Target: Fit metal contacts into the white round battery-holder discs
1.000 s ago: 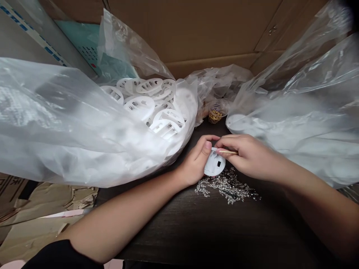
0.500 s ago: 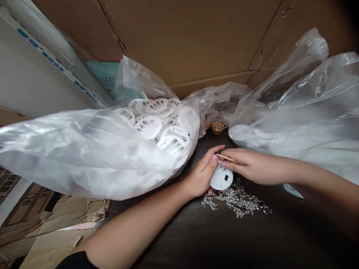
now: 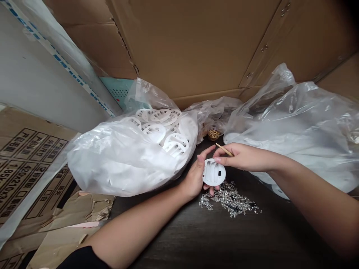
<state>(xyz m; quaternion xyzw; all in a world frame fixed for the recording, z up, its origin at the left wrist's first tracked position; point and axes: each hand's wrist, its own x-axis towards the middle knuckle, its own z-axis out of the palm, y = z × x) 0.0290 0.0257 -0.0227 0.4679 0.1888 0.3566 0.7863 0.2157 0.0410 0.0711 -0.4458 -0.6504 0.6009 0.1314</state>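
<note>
The white oval battery holder [image 3: 214, 172] is held in my left hand [image 3: 194, 180], above the table, with its ribbed cells and small square black opening facing up. My left hand is partly closed, with the thumb along the holder's left edge and the fingertips curled under its near edge. My right hand [image 3: 244, 157] is mostly closed and pinches a thin wooden stick [image 3: 223, 149] between thumb and fingers. Its fingertips sit at the holder's far rim, and the stick angles up and away from it.

A scattered pile of small silver metal parts [image 3: 230, 200] lies on the dark wooden table [image 3: 224, 239] just nearer than the holder and to its right. The table surface extends nearward past this pile.

To the left, a clear plastic bag [image 3: 123, 160] of white oval plastic pieces [image 3: 174, 144] rests just beside my left hand. A second clear bag [image 3: 303, 127] lies beyond my right forearm. Small brass-coloured parts [image 3: 214, 134] sit far of the hands, between the bags. A cardboard box wall [image 3: 190, 45] bounds the far edge, and flattened cardboard [image 3: 33, 175] lies along the left.
</note>
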